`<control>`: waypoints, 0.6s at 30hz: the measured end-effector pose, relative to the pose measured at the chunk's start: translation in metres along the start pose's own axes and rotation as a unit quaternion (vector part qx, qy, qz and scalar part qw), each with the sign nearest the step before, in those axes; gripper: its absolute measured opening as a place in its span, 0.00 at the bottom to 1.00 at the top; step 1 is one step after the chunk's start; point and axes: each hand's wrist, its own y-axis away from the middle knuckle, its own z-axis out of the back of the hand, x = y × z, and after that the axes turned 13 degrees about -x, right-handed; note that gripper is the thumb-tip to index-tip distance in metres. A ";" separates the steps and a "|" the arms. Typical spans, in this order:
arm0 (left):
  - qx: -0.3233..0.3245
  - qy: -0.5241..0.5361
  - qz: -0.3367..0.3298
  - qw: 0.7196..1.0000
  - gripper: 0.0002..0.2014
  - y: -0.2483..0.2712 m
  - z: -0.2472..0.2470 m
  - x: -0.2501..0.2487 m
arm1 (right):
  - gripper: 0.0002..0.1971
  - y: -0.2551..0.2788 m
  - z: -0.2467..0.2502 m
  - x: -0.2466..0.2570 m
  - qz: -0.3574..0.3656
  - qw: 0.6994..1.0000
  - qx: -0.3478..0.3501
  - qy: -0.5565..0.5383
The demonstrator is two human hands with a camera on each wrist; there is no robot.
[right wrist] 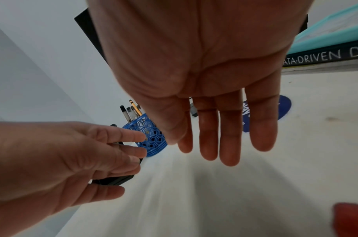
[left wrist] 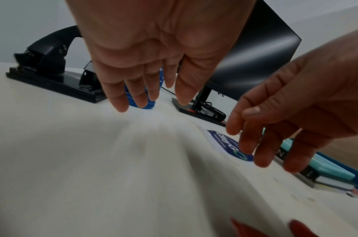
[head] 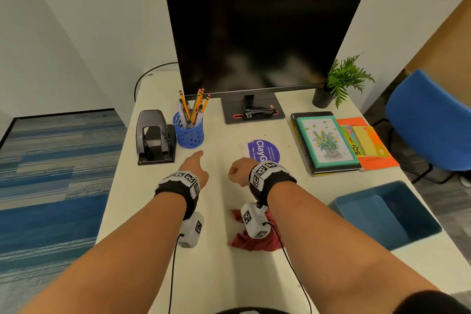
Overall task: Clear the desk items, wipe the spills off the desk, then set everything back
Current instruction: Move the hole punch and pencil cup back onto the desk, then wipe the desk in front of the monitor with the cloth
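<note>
Both hands hover over the middle of the white desk [head: 219,262], holding nothing. My left hand [head: 196,160] has straight fingers reaching toward the blue mesh pencil cup [head: 188,132] without touching it. My right hand [head: 237,173] hangs relaxed just short of the round purple sticker [head: 263,150]. In the right wrist view its fingers [right wrist: 228,144] are straight and empty. A crumpled red cloth [head: 254,239] lies on the desk beneath my right wrist. Small brown specks [head: 289,146] dot the desk right of the sticker.
A black hole punch [head: 154,137] stands left of the cup. The monitor [head: 260,41] is at the back, with a black stapler [head: 258,111] on its base. Stacked books [head: 326,143], orange folders [head: 377,158] and a potted plant [head: 341,79] sit right. A blue bin [head: 390,214] is near right.
</note>
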 end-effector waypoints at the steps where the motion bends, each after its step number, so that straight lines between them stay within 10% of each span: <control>1: -0.002 -0.002 0.000 1.000 0.34 0.004 -0.003 -0.003 | 0.18 0.004 0.001 -0.003 0.001 1.000 0.007 0.002; 14: 0.018 -0.044 0.031 0.998 0.31 0.059 -0.063 -0.026 | 0.24 0.060 -0.031 -0.058 0.104 0.960 0.219 0.142; 18: 0.009 -0.037 0.051 0.998 0.30 0.068 -0.071 -0.030 | 0.31 0.085 -0.054 -0.067 0.153 0.948 0.111 0.256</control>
